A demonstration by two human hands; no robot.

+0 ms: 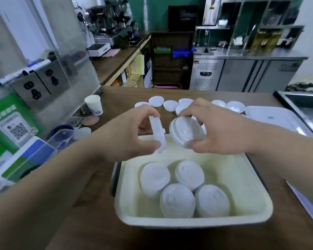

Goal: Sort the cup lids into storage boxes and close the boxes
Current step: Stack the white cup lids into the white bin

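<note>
Left hand (134,134) and right hand (219,130) each hold a cup lid above the storage box (188,223).
The left hand pinches an upright lid (158,134) by its edge, thumb below, fingers on top. The right hand curls its fingers round a domed lid (185,132) that tips to the left. Four lids (177,201) lie inside the box. More loose lids (156,101) sit behind on the wooden counter (116,98).

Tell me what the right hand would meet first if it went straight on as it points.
Probably the edge-on lid held by the left hand; the right hand leads with its domed lid. Depth is unclear.
</note>
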